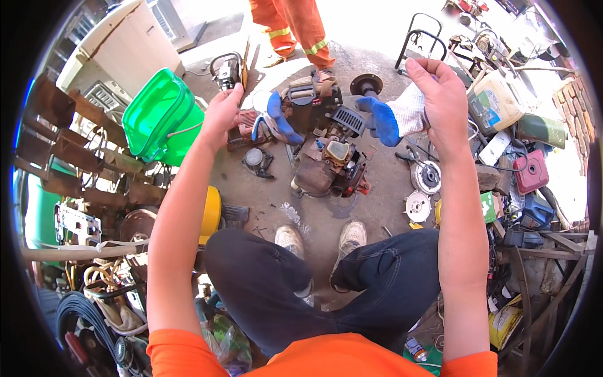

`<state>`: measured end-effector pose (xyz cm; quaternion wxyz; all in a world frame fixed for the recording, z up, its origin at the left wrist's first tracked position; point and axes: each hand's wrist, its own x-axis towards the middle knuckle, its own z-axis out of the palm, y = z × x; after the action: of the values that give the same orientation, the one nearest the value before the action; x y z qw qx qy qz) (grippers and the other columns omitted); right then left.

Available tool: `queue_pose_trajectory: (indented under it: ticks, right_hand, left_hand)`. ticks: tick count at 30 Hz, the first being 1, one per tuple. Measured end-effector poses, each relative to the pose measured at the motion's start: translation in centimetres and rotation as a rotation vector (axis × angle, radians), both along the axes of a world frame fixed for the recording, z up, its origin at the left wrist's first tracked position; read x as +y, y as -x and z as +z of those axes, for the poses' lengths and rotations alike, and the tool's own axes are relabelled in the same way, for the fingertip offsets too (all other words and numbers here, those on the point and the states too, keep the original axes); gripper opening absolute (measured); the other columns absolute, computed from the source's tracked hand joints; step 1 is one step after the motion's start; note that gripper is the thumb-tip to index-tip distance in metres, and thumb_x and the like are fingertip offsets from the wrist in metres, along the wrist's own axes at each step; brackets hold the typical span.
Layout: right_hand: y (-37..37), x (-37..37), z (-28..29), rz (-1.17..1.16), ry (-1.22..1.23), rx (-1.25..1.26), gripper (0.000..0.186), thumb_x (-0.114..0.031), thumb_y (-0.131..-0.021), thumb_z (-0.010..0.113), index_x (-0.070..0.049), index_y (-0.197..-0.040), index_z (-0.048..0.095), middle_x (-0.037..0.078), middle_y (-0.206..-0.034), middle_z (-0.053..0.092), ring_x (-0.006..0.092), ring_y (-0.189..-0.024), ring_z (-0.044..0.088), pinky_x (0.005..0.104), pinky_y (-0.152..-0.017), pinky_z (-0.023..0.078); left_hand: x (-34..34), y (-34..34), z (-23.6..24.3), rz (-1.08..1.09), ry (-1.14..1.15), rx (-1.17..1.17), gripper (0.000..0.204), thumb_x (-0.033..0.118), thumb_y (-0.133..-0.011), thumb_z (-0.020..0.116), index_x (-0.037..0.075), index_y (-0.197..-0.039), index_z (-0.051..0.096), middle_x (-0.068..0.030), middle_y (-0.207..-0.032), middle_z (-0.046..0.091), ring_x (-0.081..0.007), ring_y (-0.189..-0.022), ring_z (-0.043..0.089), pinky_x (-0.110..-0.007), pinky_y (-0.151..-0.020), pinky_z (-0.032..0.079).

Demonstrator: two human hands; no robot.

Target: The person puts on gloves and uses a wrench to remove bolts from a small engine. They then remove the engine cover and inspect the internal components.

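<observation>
The right grip (433, 94) holds a white-blue glove (402, 119) by its cuff; a second glove (286, 122) is just right of the left grip (223, 115), whose hold I cannot tell. Between both grips, nearer the body, sits an engine (319, 171); leftward is a green bucket (147, 119).

1. 12 o'clock: co-worker (308, 31) cut off by upper edge; upper body out of frame.
2. 2 o'clock: right hand (443, 103), lower fingers hidden; contact with adjacent right-side glove (402, 114) undetermined.
3. 11 o'clock: left hand (221, 116), finger ends obscured; contact with left-side glove (284, 125) undetermined.
4. 6 o'clock: orange shirt (333, 361) cut off by lower edge.
5. 5 o'clock: spray can (416, 349), label too small to read.
</observation>
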<state>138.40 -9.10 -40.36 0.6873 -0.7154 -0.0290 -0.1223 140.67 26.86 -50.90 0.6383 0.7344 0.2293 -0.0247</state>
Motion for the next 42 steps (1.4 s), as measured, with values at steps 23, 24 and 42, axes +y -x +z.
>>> queue_pose_trajectory:
  ticks: [23,24,42]
  right_hand:
    - [-0.3,-0.8,-1.4,0.492,-0.391,0.4,0.027,-0.012,-0.094,0.064,0.001,-0.117,0.06,0.003,-0.091,0.064,0.0105,-0.076,0.063,0.0266,-0.068,0.054]
    - [-0.2,0.1,-1.5,0.453,-0.368,0.424,0.024,-0.012,-0.096,0.062,0.001,-0.115,0.061,0.003,-0.092,0.064,0.0113,-0.072,0.064,0.0277,-0.064,0.056]
    - [2.6,6.6,-1.3,0.61,-0.004,0.392,0.026,-0.022,-0.092,0.067,0.004,-0.093,0.067,0.008,-0.082,0.069,0.0127,-0.067,0.067,0.0281,-0.061,0.056]
  left_hand:
    - [0.3,5.3,4.2,-0.156,0.408,-0.155,0.019,0.019,-0.102,0.048,0.011,-0.119,0.053,-0.0057,-0.113,0.065,-0.0188,-0.102,0.064,-0.039,-0.085,0.053]
    - [-0.9,5.8,6.2,-0.175,0.416,-0.178,0.019,0.019,-0.102,0.048,0.011,-0.118,0.053,-0.0058,-0.113,0.065,-0.0192,-0.102,0.064,-0.039,-0.085,0.053]
    - [-8.8,6.9,9.0,-0.598,0.452,-0.06,0.029,0.005,-0.091,0.065,0.001,-0.118,0.057,-0.0057,-0.105,0.064,-0.0153,-0.092,0.066,-0.034,-0.08,0.057]
